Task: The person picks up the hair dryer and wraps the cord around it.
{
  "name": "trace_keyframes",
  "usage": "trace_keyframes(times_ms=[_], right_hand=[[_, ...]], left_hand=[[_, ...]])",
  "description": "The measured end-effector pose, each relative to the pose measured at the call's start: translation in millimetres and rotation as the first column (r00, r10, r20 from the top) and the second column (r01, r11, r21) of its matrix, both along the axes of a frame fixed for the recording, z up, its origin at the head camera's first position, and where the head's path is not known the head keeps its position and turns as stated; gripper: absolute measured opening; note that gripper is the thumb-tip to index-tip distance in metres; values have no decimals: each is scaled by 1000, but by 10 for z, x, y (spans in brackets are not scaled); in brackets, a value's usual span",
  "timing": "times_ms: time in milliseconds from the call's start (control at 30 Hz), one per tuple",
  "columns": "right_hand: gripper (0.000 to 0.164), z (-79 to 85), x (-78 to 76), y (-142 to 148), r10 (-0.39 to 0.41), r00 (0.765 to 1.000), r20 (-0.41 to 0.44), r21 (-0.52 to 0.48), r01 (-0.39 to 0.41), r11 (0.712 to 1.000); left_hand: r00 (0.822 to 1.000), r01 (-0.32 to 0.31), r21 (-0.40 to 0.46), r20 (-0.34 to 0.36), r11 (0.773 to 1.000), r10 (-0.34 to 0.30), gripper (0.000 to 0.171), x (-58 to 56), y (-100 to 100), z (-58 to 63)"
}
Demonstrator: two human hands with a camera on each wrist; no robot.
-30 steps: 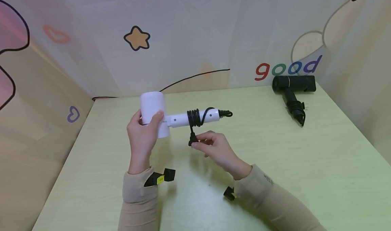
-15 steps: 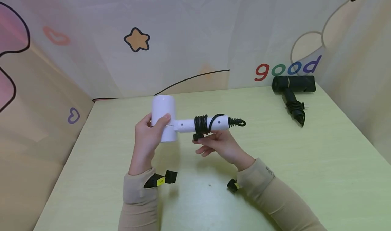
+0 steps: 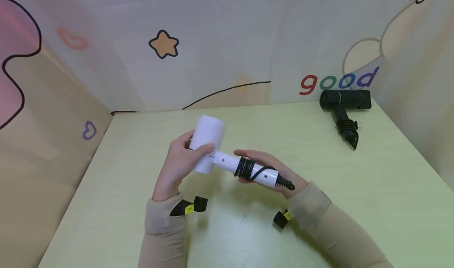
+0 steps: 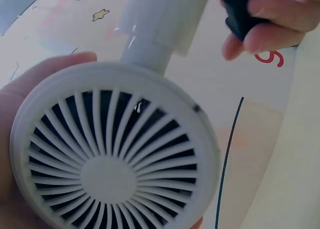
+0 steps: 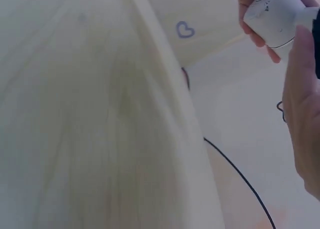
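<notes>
My left hand [image 3: 177, 161] grips the barrel of a white hair dryer [image 3: 209, 136], thumb across its front, holding it above the table. Its slatted round grille [image 4: 107, 179] fills much of the left wrist view. The handle tilts down to the right, with a black cord [image 3: 244, 168] wound round it. Behind and under the handle is my right hand [image 3: 283, 168], one digit extended above it and fingertips showing below. In the left wrist view its fingers close about a black plug [image 4: 242, 19], which the handle hides in the head view.
A black hair dryer [image 3: 345, 99], its cord wound on the handle, lies at the table's back right corner. A printed curtain [image 3: 230, 43] stands along the back and sides of the pale table [image 3: 142, 149].
The white hair dryer has moved right and nearer to me, its handle swinging from level to slanting down right. My right hand has gone from below the handle to behind it.
</notes>
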State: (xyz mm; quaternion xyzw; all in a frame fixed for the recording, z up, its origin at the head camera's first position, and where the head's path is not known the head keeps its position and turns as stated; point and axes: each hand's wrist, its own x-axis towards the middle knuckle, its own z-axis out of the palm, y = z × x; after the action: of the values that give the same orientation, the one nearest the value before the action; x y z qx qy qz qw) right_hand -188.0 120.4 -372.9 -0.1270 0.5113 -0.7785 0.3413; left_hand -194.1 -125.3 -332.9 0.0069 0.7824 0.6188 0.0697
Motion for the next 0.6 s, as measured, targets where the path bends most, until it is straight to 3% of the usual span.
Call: trace_keyframes(times_ms=[100, 200, 267, 433, 600], right_hand=[[55, -51, -75, 138, 56, 998, -9, 211, -53, 976], [55, -59, -139, 248, 131, 990, -50, 315, -109, 943], [52, -19, -140, 302, 146, 984, -102, 371, -98, 923], [45, 50, -117, 365, 90, 968, -233, 497, 39, 867], [41, 53, -124, 442, -6, 954, -301, 566, 183, 804]], left_hand=[[997, 76, -44, -26, 996, -78, 59, -20, 76, -35], [988, 135, -84, -61, 987, -140, 58, -56, 170, -43], [981, 161, -123, -88, 979, -173, 58, -97, 261, -36], [957, 206, -239, -152, 949, -246, 56, -252, 522, -14], [937, 243, -284, -179, 928, -300, 53, -420, 742, -13]])
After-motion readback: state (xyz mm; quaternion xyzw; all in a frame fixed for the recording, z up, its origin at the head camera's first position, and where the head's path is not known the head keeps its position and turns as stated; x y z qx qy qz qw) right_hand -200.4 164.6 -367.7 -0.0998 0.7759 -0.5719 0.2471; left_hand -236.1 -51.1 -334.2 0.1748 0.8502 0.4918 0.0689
